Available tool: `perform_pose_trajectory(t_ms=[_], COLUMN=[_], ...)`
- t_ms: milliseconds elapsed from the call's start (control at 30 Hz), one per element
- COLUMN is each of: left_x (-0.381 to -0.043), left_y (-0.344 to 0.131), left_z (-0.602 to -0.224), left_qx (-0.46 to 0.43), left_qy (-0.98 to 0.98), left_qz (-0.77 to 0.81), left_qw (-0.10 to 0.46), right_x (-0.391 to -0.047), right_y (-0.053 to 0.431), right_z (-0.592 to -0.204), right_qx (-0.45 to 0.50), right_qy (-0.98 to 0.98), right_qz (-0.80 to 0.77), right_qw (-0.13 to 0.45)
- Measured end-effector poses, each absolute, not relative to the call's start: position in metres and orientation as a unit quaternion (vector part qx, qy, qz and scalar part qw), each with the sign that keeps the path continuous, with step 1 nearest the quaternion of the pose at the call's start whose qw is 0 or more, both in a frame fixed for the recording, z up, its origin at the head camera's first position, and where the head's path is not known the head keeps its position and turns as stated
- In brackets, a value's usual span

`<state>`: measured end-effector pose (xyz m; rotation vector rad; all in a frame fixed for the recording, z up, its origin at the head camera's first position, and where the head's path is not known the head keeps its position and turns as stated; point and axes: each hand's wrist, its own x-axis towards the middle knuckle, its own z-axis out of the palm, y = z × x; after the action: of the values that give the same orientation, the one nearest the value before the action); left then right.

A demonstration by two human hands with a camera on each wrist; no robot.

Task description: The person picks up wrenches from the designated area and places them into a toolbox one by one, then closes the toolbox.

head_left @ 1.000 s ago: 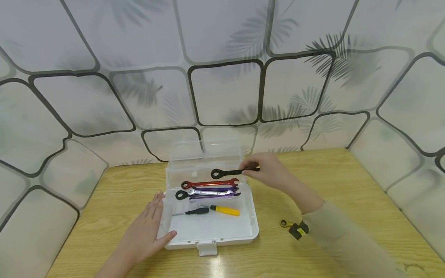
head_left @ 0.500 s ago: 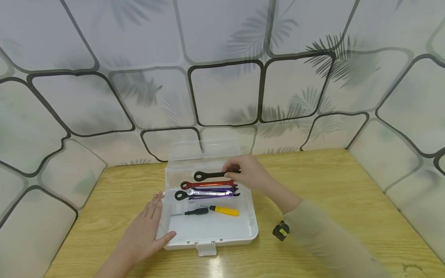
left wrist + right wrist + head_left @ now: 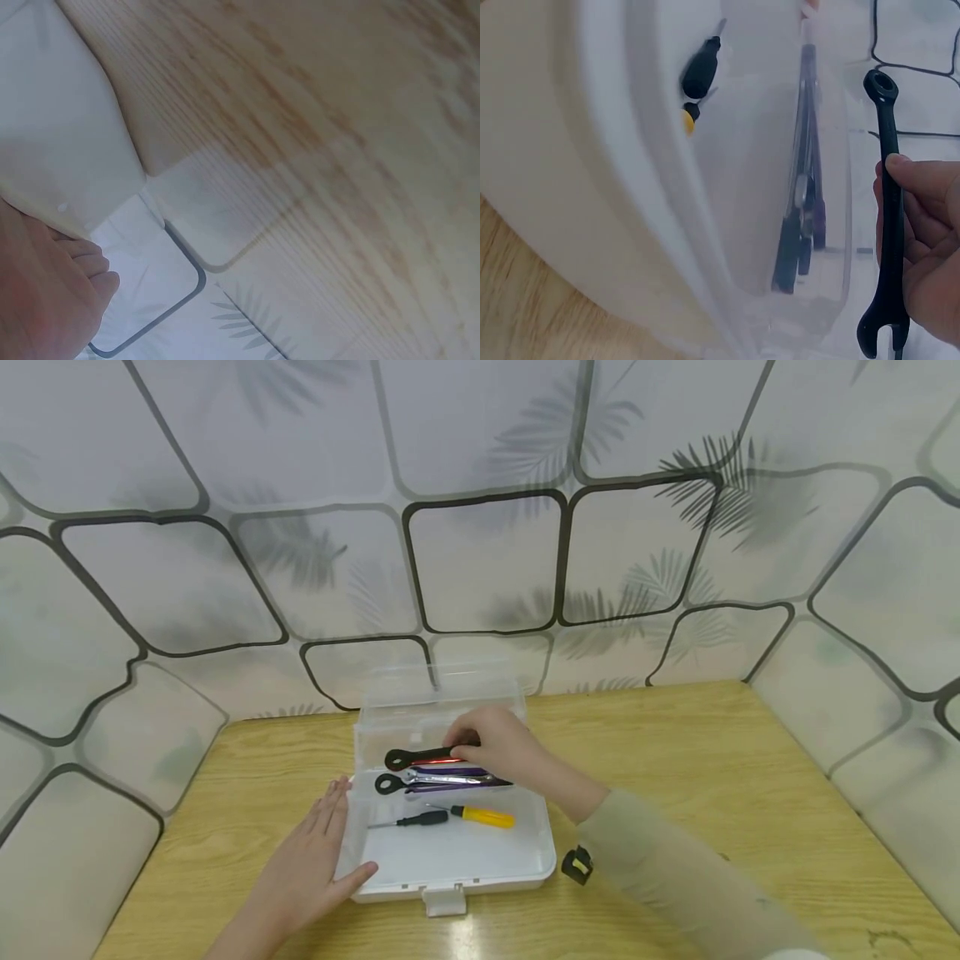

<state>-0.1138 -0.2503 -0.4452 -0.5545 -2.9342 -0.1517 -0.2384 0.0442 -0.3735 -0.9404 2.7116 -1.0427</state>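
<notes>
My right hand pinches a black combination wrench near its open end, low over the back of the white toolbox. The right wrist view shows the thumb along the shank of the wrench. Partly covered by it lies a red wrench. Silver, purple and black wrenches are grouped just in front. My left hand rests with straight fingers along the box's left side, thumb over the front corner; its fingers also show beside the white box wall.
A black screwdriver and a yellow-handled screwdriver lie inside the box. Its clear lid stands raised toward the patterned wall. A small black block with a yellow patch shows by the right sleeve, above the wooden table.
My right hand has carried the black wrench left and down, over the red one. The black block beside the sleeve has shifted left too. My left hand stays in place.
</notes>
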Motion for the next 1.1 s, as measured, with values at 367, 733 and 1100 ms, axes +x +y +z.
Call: perform_pose_trajectory(t_ms=[367, 733, 1100], left_x=[-0.113, -0.114, -0.113], left_y=[-0.250, -0.250, -0.251], left_z=[-0.444, -0.445, -0.449], left_qx=[-0.178, -0.178, -0.178], left_qy=[-0.981, -0.981, -0.980], left_qz=[-0.051, -0.058, -0.060], left_qw=[0.064, 0.058, 0.068], right_x=[-0.237, -0.240, -0.237], right_y=[0.030, 0.027, 0.028], right_z=[-0.389, -0.405, -0.403], right_qx=[-0.318, -0.304, -0.287], right_qy=[0.881, 0.882, 0.879], right_qz=[-0.346, -0.356, -0.375], right_qw=[0.053, 0.064, 0.065])
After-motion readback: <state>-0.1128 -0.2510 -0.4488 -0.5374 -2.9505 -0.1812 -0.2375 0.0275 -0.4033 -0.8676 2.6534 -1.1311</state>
